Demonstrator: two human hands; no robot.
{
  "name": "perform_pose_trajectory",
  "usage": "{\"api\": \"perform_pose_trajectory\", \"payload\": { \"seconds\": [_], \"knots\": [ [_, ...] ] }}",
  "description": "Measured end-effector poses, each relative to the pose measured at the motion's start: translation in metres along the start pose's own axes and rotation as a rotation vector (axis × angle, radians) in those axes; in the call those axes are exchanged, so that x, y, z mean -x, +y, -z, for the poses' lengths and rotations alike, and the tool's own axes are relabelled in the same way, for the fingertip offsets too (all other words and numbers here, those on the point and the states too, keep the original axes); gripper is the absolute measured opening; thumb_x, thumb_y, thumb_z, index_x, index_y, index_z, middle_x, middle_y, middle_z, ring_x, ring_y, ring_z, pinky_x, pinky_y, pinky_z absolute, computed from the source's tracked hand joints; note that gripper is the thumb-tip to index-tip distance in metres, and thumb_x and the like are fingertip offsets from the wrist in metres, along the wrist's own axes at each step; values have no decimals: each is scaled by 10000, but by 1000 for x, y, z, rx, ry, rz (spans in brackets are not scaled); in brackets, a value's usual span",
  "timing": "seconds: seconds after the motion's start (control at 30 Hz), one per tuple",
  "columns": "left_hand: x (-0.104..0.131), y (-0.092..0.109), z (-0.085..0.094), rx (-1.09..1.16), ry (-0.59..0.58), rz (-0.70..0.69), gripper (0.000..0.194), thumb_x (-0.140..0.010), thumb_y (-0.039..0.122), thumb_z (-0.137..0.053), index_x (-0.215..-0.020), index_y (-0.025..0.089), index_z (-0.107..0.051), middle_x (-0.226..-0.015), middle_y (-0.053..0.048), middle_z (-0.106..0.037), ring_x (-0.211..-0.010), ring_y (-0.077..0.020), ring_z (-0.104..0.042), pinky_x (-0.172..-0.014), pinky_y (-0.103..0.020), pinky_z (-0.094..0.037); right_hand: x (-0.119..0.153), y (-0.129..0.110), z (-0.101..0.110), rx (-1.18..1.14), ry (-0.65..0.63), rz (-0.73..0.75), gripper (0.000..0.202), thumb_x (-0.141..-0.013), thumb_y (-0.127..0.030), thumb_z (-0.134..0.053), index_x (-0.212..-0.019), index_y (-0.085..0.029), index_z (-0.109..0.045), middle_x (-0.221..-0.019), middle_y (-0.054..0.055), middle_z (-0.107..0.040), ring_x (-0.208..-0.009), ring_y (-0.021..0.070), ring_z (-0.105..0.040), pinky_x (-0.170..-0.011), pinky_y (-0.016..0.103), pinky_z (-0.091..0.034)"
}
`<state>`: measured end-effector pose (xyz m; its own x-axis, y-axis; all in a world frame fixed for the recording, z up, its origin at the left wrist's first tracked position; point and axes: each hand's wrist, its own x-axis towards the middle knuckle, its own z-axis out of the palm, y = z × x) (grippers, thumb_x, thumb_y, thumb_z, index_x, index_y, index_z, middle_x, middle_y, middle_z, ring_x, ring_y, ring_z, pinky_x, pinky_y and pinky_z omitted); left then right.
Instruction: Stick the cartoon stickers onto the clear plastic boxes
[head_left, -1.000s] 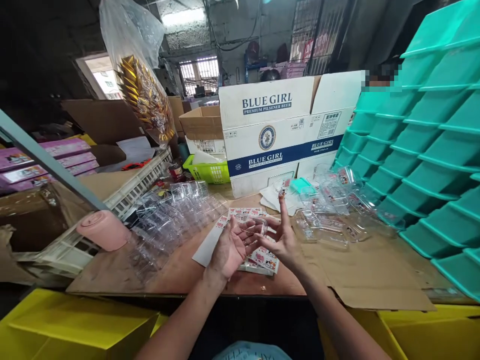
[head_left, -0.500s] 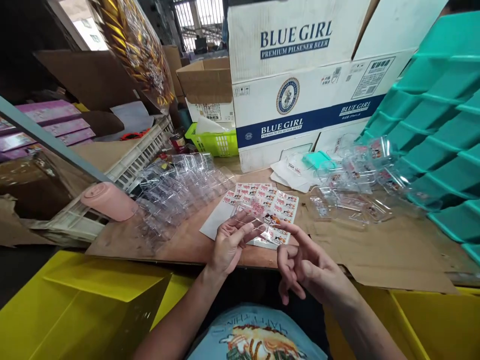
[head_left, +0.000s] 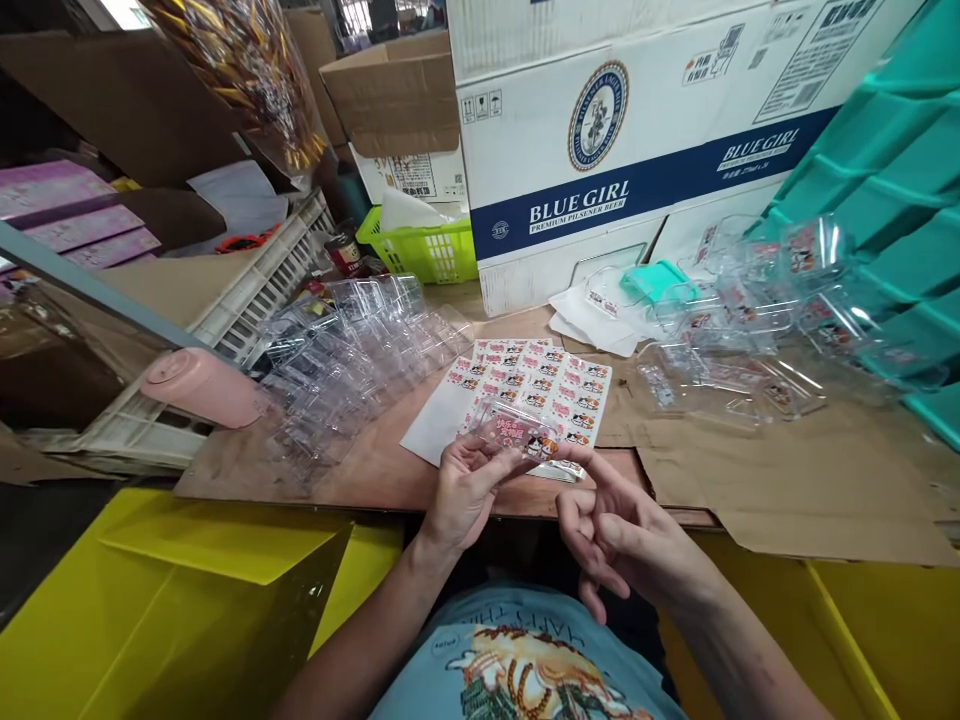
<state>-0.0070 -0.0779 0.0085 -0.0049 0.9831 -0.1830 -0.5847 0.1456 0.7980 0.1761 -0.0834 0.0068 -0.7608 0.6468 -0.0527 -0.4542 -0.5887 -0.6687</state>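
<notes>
Pinched between the thumb and fingers of my left hand is a small clear plastic case. A pink sticker with lettering and cartoon animals lies on it. The outstretched index finger of my right hand touches the sticker's right end, while its other fingers are loosely bent, apart and hold nothing. Under the case, printed sticker sheets overlap on the worktop. Overlapping clear plastic cases spread out to the left. On the right is a heap of clear cases with stickers.
A pink tumbler lies tilted at the left by a white crate. White beer cartons and a lime-green basket stand behind. Stacked turquoise bins rise at the right. Yellow bins flank my lap.
My view has tilted down and moved closer to the worktop. The case in my left hand has turned so its sticker faces me more fully. My right index finger stays at its right end.
</notes>
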Motion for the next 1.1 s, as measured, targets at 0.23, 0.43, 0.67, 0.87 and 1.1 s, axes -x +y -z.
{"api": "perform_pose_trajectory", "payload": {
  "seconds": [0.23, 0.43, 0.67, 0.87, 1.1],
  "knots": [
    [0, -1, 2, -21, -21, -8, 121, -759, 177, -773, -879, 185, -759, -1004, -39, -774, -996, -237, -713, -957, -422, -555, -1, 2, 2, 11, 16, 7, 599, -889, -330, -682, -1395, -332, -362, -737, -49, -602, -389, 14, -425, -435, 248, -560],
    [0, -3, 2, -30, -6, -4, 168, -757, 179, -774, -923, 195, -751, -1000, -36, -774, -1000, -232, -711, -941, -397, -557, -2, 3, 4, 33, 33, -18, 622, -895, -329, -673, -1414, -330, -329, -737, -52, -600, -389, 13, -424, -435, 253, -563],
    [0, -1, 2, -22, 28, -1, 196, -723, 167, -791, -914, 202, -757, -983, -29, -776, -988, -234, -713, -965, -414, -542, -5, 5, 6, 43, 61, -26, 657, -889, -350, -681, -1429, -324, -308, -730, -58, -598, -371, 8, -401, -422, 243, -560],
    [0, 0, 2, 0, 7, 7, 189, -741, 153, -774, -922, 199, -754, -972, -29, -776, -971, -231, -720, -1000, -446, -527, -8, 6, 6, 39, 64, -26, 629, -895, -331, -675, -1412, -315, -318, -713, -63, -598, -373, 9, -407, -414, 241, -554],
    [-1, -1, 6, -14, -2, -1, 196, -755, 141, -760, -940, 203, -750, -984, -27, -775, -971, -221, -719, -1006, -445, -527, -9, 6, 6, 53, 73, -29, 634, -896, -320, -670, -1417, -312, -309, -701, -69, -596, -372, 11, -403, -410, 235, -548]
  ]
}}
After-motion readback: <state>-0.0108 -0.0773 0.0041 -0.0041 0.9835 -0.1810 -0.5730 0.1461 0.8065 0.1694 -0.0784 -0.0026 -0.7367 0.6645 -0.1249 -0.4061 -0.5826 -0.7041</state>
